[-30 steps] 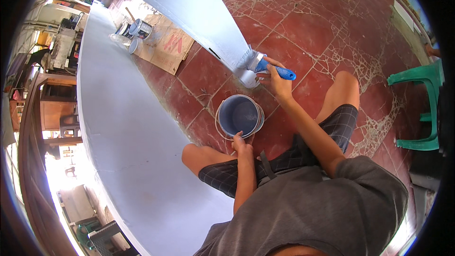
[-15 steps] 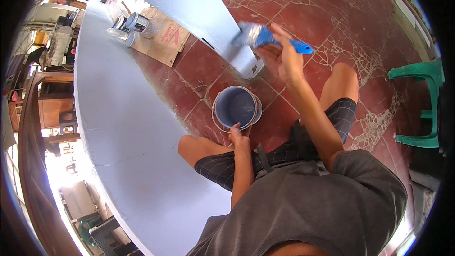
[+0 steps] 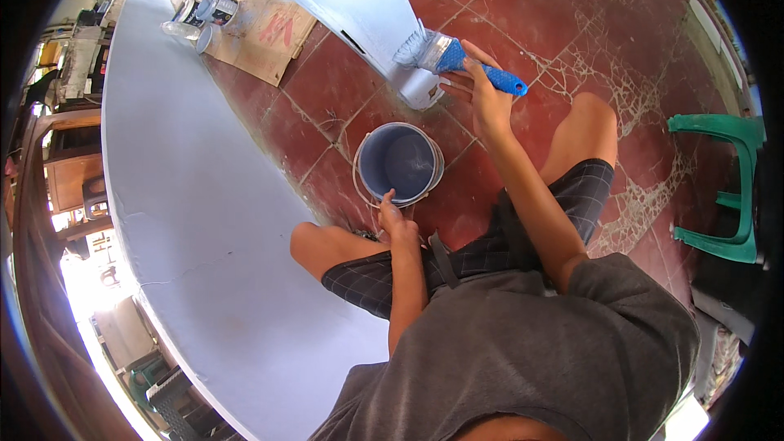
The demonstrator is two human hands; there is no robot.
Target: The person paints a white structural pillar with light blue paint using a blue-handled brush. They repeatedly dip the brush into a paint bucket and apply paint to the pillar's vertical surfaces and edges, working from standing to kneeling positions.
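The person's hands are apart: the right hand (image 3: 488, 98) grips a blue-handled paintbrush (image 3: 447, 54), its bristles at the lower edge of a pale blue pillar (image 3: 351, 0), while the left hand (image 3: 397, 219) is clasped on the near rim of a bucket (image 3: 377, 153) standing on the red tiled floor (image 3: 322, 135). The coat looks well advanced, pale blue covering most of the pillar's visible face, but a small brownish patch at its foot seems uncovered. Sides turned away are hidden, so what remains there cannot be told.
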